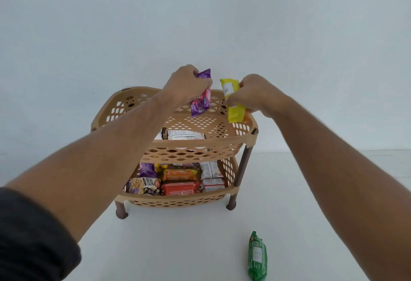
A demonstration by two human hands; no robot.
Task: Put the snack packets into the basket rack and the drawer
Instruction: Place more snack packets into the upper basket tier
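A tan two-tier basket rack with brown legs stands on the white surface. My left hand grips purple snack packets above the top basket's back half. Over the top basket's right rear corner, my right hand holds a yellow packet, with an orange packet peeking out behind it. A white packet lies in the top basket near the front. The lower basket holds several packets, among them an orange one and a red one. No drawer is in view.
A green packet lies alone on the white surface in front of the rack, toward the right. A plain pale wall rises directly behind the rack.
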